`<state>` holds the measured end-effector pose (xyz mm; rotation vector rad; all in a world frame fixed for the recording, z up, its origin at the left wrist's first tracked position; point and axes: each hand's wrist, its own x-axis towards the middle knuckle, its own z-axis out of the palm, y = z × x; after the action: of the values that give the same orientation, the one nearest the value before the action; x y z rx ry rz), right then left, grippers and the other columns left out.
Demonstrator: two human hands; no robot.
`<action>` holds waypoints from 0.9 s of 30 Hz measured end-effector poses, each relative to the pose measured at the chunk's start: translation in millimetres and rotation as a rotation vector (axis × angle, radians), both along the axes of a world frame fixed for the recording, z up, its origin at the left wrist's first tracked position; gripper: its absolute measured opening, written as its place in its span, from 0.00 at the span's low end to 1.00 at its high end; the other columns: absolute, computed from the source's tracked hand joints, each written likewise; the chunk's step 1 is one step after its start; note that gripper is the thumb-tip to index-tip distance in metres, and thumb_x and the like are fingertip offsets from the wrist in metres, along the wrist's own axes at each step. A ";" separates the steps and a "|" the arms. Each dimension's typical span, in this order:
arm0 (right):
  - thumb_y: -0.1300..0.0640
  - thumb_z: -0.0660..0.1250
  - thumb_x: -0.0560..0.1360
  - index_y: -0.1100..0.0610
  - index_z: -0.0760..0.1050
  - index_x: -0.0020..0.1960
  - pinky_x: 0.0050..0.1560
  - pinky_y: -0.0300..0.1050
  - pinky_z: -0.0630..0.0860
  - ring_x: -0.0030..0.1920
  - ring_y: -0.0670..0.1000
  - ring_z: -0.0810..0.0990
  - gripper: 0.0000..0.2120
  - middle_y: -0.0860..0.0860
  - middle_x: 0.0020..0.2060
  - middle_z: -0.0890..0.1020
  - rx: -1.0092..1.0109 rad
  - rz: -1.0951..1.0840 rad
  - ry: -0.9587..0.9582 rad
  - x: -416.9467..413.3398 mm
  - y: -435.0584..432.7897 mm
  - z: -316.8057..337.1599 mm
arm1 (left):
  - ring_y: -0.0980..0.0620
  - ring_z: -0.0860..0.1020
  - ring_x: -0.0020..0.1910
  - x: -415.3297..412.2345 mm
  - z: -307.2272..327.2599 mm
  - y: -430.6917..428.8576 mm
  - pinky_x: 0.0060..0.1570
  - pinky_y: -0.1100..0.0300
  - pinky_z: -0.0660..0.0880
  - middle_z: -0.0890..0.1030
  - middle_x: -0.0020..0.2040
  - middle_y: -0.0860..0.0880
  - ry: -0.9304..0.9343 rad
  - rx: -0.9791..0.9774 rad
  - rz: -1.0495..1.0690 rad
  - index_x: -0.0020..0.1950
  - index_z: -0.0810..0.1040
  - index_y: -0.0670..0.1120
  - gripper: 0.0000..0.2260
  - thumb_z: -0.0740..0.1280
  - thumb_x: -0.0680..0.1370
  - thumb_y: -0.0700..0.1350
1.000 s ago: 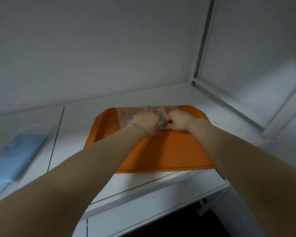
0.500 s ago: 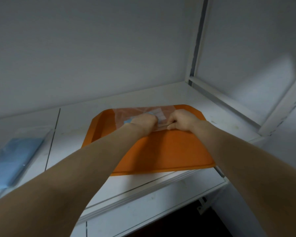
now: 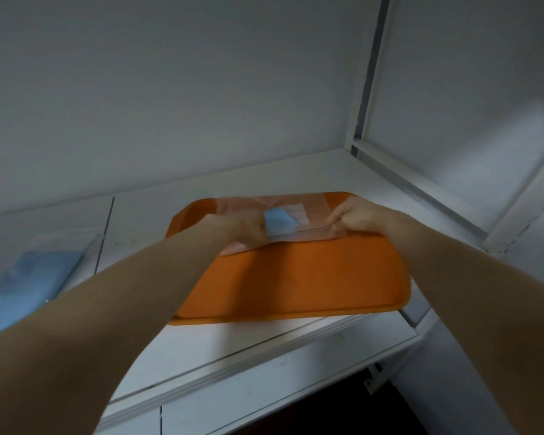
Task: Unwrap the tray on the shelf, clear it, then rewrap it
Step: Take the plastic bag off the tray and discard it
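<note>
Both bare arms reach forward and up, side by side, and the 2 hands are near each other but not touching; the left arm comes in from the lower left, long and straight; the left hand [image 3: 248,229] shows its back, with its fingers curled down and away, gripping the clear wrap [image 3: 308,236]; the right arm comes in from the lower right, bent a little at the wrist; the right hand [image 3: 357,218] is a loose fist, with thumb and fingers pinching the near edge of the same wrap.
</note>
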<state>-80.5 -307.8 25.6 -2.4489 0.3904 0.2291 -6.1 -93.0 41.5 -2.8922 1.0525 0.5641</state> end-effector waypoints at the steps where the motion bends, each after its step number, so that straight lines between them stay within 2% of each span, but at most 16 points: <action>1: 0.63 0.69 0.74 0.57 0.81 0.55 0.50 0.38 0.73 0.46 0.46 0.79 0.11 0.48 0.46 0.81 0.070 -0.042 -0.005 1.4 -0.4 3.3 | 0.49 0.74 0.51 4.4 4.9 3.1 0.47 0.62 0.67 0.77 0.55 0.45 0.013 -0.017 0.011 0.62 0.74 0.43 0.13 0.61 0.78 0.42; 3: 0.62 0.68 0.75 0.58 0.81 0.54 0.54 0.39 0.71 0.48 0.46 0.78 0.09 0.48 0.49 0.80 0.102 -0.064 -0.028 6.0 1.2 7.3 | 0.46 0.75 0.49 13.8 12.4 7.6 0.43 0.60 0.69 0.78 0.48 0.46 0.018 -0.064 0.080 0.61 0.76 0.41 0.13 0.61 0.77 0.38; 4: 0.62 0.68 0.75 0.58 0.81 0.53 0.58 0.41 0.71 0.51 0.46 0.76 0.08 0.49 0.51 0.79 0.083 -0.058 -0.041 8.5 2.9 7.9 | 0.44 0.76 0.50 17.4 14.8 8.9 0.42 0.58 0.72 0.79 0.48 0.46 -0.018 -0.074 0.120 0.60 0.76 0.41 0.13 0.62 0.76 0.38; 6: 0.63 0.68 0.73 0.57 0.81 0.48 0.63 0.47 0.73 0.53 0.48 0.77 0.06 0.51 0.53 0.80 0.025 -0.059 -0.046 15.3 6.5 4.7 | 0.42 0.76 0.55 22.9 10.6 10.9 0.49 0.55 0.74 0.78 0.55 0.42 -0.214 -0.081 0.128 0.60 0.75 0.41 0.14 0.63 0.75 0.39; 7: 0.63 0.69 0.72 0.56 0.81 0.46 0.61 0.48 0.75 0.52 0.50 0.78 0.05 0.52 0.52 0.81 -0.003 -0.068 -0.038 18.9 7.5 1.1 | 0.42 0.75 0.57 23.4 6.1 10.5 0.51 0.53 0.73 0.76 0.58 0.42 -0.332 -0.095 0.088 0.61 0.74 0.42 0.15 0.63 0.74 0.38; 9: 0.66 0.69 0.71 0.57 0.80 0.46 0.50 0.44 0.79 0.45 0.50 0.81 0.06 0.53 0.47 0.82 -0.036 -0.103 -0.019 24.2 9.7 -7.4 | 0.42 0.74 0.57 18.4 -2.4 9.7 0.51 0.52 0.73 0.75 0.57 0.43 -0.455 -0.170 -0.039 0.58 0.76 0.43 0.13 0.62 0.74 0.37; 11: 0.66 0.68 0.72 0.57 0.78 0.51 0.39 0.39 0.77 0.37 0.47 0.80 0.10 0.52 0.47 0.81 -0.094 -0.098 -0.023 28.0 14.2 -13.5 | 0.43 0.77 0.54 11.4 -11.3 9.8 0.46 0.55 0.74 0.78 0.56 0.45 -0.441 -0.185 -0.184 0.55 0.78 0.45 0.10 0.64 0.75 0.45; 12: 0.65 0.67 0.73 0.57 0.77 0.53 0.39 0.38 0.76 0.38 0.47 0.79 0.10 0.51 0.48 0.80 -0.147 -0.077 -0.031 30.5 16.2 -15.9 | 0.43 0.77 0.53 9.3 -16.2 10.4 0.45 0.55 0.75 0.78 0.56 0.45 -0.420 -0.144 -0.235 0.56 0.78 0.45 0.14 0.64 0.75 0.52; 13: 0.63 0.66 0.74 0.56 0.76 0.53 0.41 0.40 0.77 0.40 0.48 0.80 0.09 0.51 0.49 0.80 -0.199 -0.054 -0.036 32.0 19.0 -17.0 | 0.43 0.77 0.54 8.4 -21.2 11.0 0.47 0.55 0.76 0.78 0.57 0.45 -0.394 -0.073 -0.252 0.58 0.77 0.45 0.19 0.64 0.75 0.56; 15: 0.59 0.65 0.75 0.55 0.76 0.51 0.48 0.44 0.76 0.47 0.52 0.80 0.06 0.52 0.51 0.81 -0.362 0.011 -0.022 32.8 23.8 -16.8 | 0.44 0.76 0.57 9.2 -26.5 11.0 0.52 0.53 0.76 0.76 0.59 0.45 -0.353 0.033 -0.229 0.63 0.74 0.46 0.23 0.64 0.74 0.59; 18: 0.52 0.64 0.73 0.51 0.79 0.52 0.63 0.51 0.65 0.61 0.54 0.72 0.10 0.52 0.58 0.76 -0.765 0.220 -0.209 32.9 33.2 -14.7 | 0.43 0.76 0.58 11.5 -28.7 6.3 0.51 0.55 0.73 0.74 0.61 0.43 -0.294 0.013 -0.185 0.64 0.72 0.45 0.19 0.62 0.77 0.52; 20: 0.48 0.64 0.73 0.51 0.77 0.57 0.65 0.50 0.61 0.65 0.55 0.67 0.14 0.52 0.62 0.73 -0.740 0.389 -0.294 32.4 47.0 -12.4 | 0.42 0.76 0.57 11.4 -26.6 2.4 0.50 0.55 0.73 0.76 0.60 0.42 -0.270 0.002 -0.168 0.63 0.74 0.44 0.15 0.62 0.78 0.48; 23: 0.43 0.66 0.73 0.52 0.71 0.64 0.63 0.49 0.63 0.63 0.54 0.72 0.23 0.51 0.61 0.75 -0.702 0.509 -0.195 35.2 62.7 -18.3 | 0.42 0.78 0.54 9.8 -17.4 0.1 0.45 0.56 0.71 0.79 0.56 0.42 -0.267 0.030 -0.151 0.58 0.76 0.42 0.12 0.62 0.78 0.46; 26: 0.54 0.65 0.75 0.53 0.74 0.60 0.52 0.44 0.69 0.57 0.55 0.77 0.14 0.52 0.55 0.79 -0.600 0.486 -0.259 37.9 64.0 -11.8 | 0.46 0.76 0.43 12.5 -6.3 4.0 0.36 0.59 0.68 0.79 0.42 0.46 -0.202 -0.071 -0.129 0.49 0.76 0.46 0.14 0.61 0.78 0.56; 27: 0.57 0.65 0.74 0.53 0.75 0.60 0.48 0.42 0.69 0.56 0.54 0.77 0.15 0.52 0.54 0.80 -0.515 0.456 -0.248 39.1 64.1 -5.0 | 0.46 0.77 0.43 15.3 -3.0 5.1 0.37 0.58 0.70 0.80 0.43 0.47 -0.179 -0.110 -0.121 0.50 0.77 0.47 0.14 0.61 0.77 0.57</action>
<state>-41.4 -243.6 20.6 -3.0054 -0.2597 0.0076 9.2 -87.9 38.5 -2.8764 1.2568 0.2437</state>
